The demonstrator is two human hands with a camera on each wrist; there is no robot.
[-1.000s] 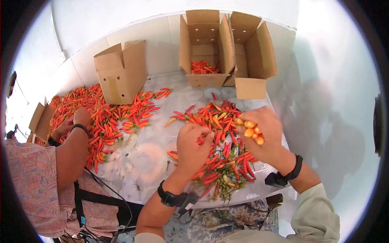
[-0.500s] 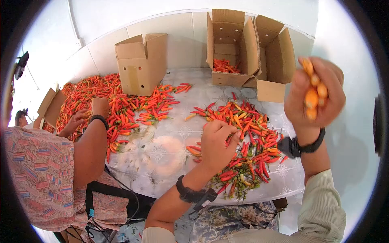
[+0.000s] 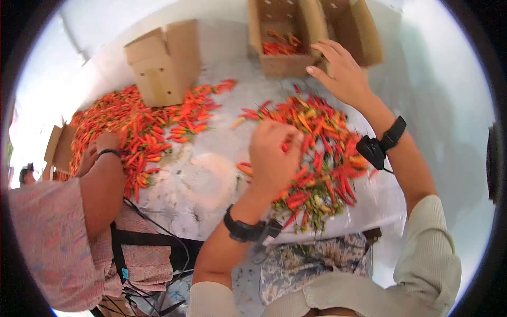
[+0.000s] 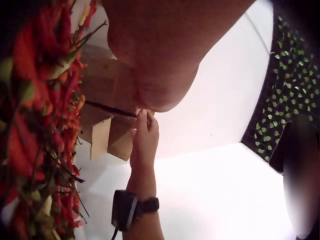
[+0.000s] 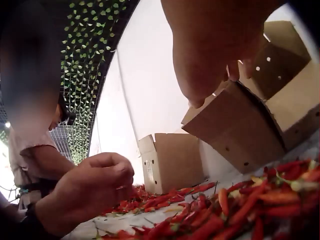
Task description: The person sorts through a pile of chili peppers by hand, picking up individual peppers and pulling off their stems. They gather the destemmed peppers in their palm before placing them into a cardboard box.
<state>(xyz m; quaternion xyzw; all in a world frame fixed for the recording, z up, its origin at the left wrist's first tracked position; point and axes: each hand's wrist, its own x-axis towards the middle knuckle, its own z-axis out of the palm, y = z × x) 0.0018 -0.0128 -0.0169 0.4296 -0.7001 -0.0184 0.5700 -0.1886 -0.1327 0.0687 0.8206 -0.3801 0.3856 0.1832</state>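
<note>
Fingers (image 3: 289, 138) of left hand (image 3: 272, 158) curled on small red-orange chilli peppers (image 3: 327, 158), grip unclear; right hand (image 3: 343, 74) splayed, empty; light, thin-skinned, likely best pinched by stem.

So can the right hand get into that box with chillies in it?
Probably yes. The right hand hovers open right at the side of the cardboard box. Nothing lies between them, and the box's top is uncovered.
</note>
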